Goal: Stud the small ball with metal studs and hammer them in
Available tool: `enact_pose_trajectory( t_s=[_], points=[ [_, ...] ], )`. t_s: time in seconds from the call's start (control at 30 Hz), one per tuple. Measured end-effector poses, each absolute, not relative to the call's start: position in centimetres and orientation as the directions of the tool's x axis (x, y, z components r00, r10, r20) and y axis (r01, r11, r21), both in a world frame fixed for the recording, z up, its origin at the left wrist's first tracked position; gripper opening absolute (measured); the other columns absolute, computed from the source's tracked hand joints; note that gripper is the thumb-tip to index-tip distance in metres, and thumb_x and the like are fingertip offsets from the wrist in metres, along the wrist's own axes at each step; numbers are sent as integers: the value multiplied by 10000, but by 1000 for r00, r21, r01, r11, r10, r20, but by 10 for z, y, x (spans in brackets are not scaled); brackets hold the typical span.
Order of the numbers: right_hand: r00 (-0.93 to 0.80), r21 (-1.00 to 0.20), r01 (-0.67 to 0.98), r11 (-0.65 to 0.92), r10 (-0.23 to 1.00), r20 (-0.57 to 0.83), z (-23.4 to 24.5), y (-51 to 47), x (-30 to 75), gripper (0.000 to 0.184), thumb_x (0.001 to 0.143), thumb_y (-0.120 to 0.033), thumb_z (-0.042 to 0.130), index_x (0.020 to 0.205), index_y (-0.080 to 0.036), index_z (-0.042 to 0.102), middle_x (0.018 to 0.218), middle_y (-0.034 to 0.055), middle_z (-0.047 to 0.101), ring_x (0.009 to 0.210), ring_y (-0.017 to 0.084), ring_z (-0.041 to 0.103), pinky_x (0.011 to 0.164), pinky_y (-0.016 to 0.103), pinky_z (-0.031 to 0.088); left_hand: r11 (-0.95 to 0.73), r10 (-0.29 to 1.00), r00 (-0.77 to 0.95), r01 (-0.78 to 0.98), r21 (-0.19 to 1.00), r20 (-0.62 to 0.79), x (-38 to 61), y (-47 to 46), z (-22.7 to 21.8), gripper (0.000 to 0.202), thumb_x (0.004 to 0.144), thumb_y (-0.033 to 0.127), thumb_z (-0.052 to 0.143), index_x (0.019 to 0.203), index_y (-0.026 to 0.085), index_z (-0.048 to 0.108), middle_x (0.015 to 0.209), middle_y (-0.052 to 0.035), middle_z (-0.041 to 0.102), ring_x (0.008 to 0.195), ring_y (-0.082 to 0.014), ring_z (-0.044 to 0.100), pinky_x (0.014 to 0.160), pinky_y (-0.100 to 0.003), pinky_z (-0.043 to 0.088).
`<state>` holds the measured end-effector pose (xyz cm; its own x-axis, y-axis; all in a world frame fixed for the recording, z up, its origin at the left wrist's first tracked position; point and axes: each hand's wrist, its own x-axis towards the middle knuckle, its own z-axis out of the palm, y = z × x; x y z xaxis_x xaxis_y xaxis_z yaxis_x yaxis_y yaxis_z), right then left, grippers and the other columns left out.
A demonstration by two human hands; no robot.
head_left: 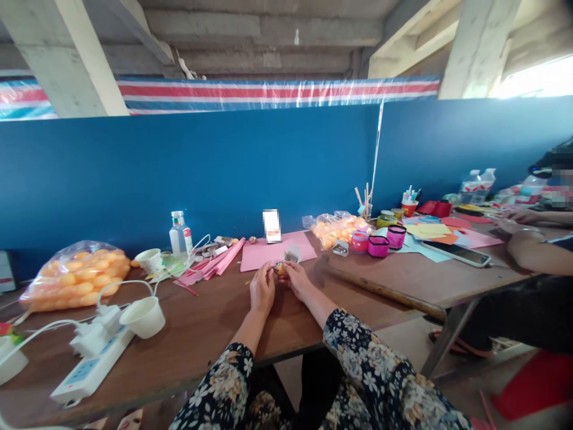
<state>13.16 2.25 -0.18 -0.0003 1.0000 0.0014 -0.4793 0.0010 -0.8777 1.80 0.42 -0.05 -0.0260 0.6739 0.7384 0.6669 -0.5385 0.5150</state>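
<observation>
Two bare hands meet at the centre, near the worktop's (201,322) far side. The left hand (262,288) and the right hand (296,279) are both drawn into narrow pinches, fingertips almost meeting around one small yellow object (280,269) with a shiny, dark patch. Its exact shape is too small to tell, and the fingers hide part of it.

For this close handling, a light pinch from both sides seems best: one hand steadying, the other making small adjustments. Pressing hard could make so small a piece slip. Keeping it low over the worktop would shorten any fall, and turning it so the fingers do not cover the yellow part should help the eye.

Just past the hands, at 12 o'clock, lies a pink sheet (250,258), with a phone (272,234) upright at its far edge. At 1 o'clock, just beyond the right hand, is a small clear container (293,253). At 2 o'clock stand a small box (341,248) of shiny bits and, behind it, a bag of orange balls (333,230); an easy reach, it seems. Pink paper strips (224,261) lie at 10 o'clock. Farther off, at 8 o'clock, a power strip (92,365) trails cords, best kept clear of the left sleeve (224,379).
</observation>
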Motion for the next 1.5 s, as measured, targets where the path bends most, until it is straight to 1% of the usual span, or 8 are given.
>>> enact_pose_trajectory(
  t_s=[0.3, 0.43, 0.6, 0.83, 1.1, 1.27, 1.37, 1.5],
  points=[
    [-9, -851, -521, 64, 997, 80, -3, 23, 132, 350, 608, -401, 636, 866, -175, 568, 710, 21, 626, 599, 135, 594, 569, 270, 476, -626, 671, 139, 633, 456, 728, 19, 6, -2, 350, 829, 202, 347, 1129, 143, 518, 1120, -117, 579, 1056, -197, 523, 910, -368, 410],
    [-21, -825, -560, 81, 993, 112, -5, 23, 134, 342, 598, -408, 646, 825, -161, 578, 714, 25, 625, 614, 126, 585, 613, 274, 475, -628, 689, 144, 607, 487, 710, 19, 5, -1, 355, 825, 212, 362, 1138, 138, 515, 1138, -119, 569, 1068, -200, 516, 925, -369, 400],
    [-80, -805, -591, 47, 990, 116, 0, 19, 133, 361, 593, -379, 650, 894, -190, 587, 810, 37, 637, 700, 152, 594, 654, 306, 470, -579, 745, 26, 521, 627, 666, 17, 5, 1, 415, 822, 252, 396, 1223, 148, 428, 1112, -121, 585, 1021, -201, 550, 860, -355, 450],
    [-114, -814, -581, 20, 988, 106, 0, 19, 131, 372, 581, -371, 648, 917, -221, 597, 816, 30, 630, 738, 179, 593, 637, 321, 463, -578, 782, 38, 417, 702, 622, 16, 6, -1, 383, 799, 299, 456, 1153, 164, 508, 1091, -111, 597, 973, -199, 574, 838, -355, 463],
    [-160, -799, -601, -4, 980, 115, 2, 16, 131, 301, 620, -362, 626, 874, -203, 602, 760, 22, 636, 690, 161, 594, 641, 304, 453, -553, 781, -38, 419, 720, 623, 17, 4, -1, 449, 748, 350, 533, 1151, 155, 499, 1032, -118, 606, 834, -176, 613, 697, -299, 513],
    [-188, -825, -564, -40, 979, 81, 4, 14, 130, 282, 643, -369, 599, 863, -194, 580, 732, 20, 627, 617, 143, 584, 577, 287, 455, -564, 767, -23, 452, 691, 641, 17, 2, 4, 389, 742, 367, 531, 1065, 152, 564, 1002, -115, 601, 857, -185, 598, 715, -309, 504],
    [-141, -844, -535, -27, 988, 58, 2, 15, 129, 274, 650, -357, 586, 871, -195, 568, 766, 26, 621, 574, 127, 572, 528, 268, 449, -543, 800, -42, 373, 752, 598, 15, 4, 5, 378, 741, 377, 527, 1036, 146, 577, 972, -111, 621, 854, -190, 601, 733, -315, 497],
    [93, -860, -500, 100, 994, 61, 2, 23, 134, 258, 645, -321, 572, 863, -185, 557, 830, 35, 603, 557, 114, 566, 487, 246, 446, -411, 891, -143, 155, 899, 432, 12, 11, 2, 411, 739, 389, 529, 1065, 141, 557, 976, -112, 630, 836, -185, 609, 728, -309, 497]
  ],
)
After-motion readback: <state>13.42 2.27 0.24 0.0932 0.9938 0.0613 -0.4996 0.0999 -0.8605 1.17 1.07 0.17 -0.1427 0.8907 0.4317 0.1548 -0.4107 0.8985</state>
